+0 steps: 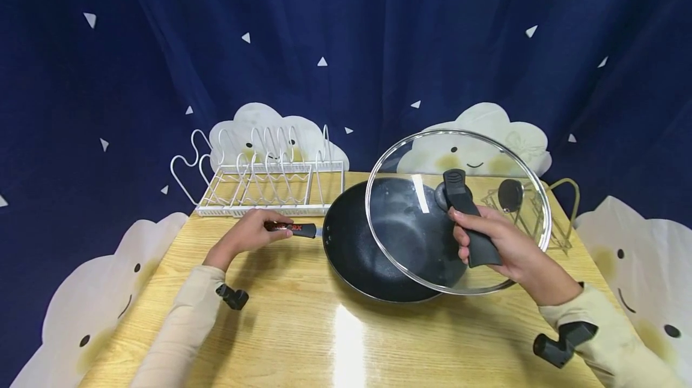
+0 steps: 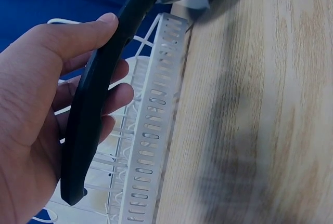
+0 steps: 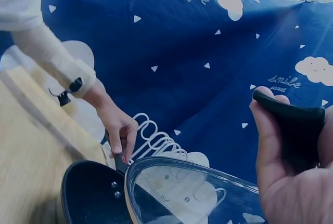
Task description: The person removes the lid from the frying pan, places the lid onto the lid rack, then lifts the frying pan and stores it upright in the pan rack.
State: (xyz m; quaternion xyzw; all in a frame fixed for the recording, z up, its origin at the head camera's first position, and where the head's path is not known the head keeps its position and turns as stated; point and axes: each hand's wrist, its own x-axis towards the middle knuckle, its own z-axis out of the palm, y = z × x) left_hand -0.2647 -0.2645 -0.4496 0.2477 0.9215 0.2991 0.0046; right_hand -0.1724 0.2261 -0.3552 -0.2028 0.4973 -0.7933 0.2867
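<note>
A black frying pan [image 1: 351, 256] sits on the wooden table, its handle [image 2: 91, 104] pointing left. My left hand [image 1: 251, 235] grips that handle, thumb along one side and fingers curled round the other in the left wrist view. Over the right part of the pan, my right hand [image 1: 497, 241] holds up a glass lid [image 1: 400, 196] with a steel rim. Its fingers wrap the lid's long black grip [image 1: 476, 232]. The lid is tilted, and the pan shows through the glass. In the right wrist view, the black grip [image 3: 294, 130] lies in my palm.
A white wire rack [image 1: 270, 211] stands at the back left, just behind the pan handle. At the back right is a brass-coloured wire stand [image 1: 567, 187], partly seen through the lid. A dark blue curtain [image 1: 346, 27] with clouds hangs behind the table [image 1: 281, 334].
</note>
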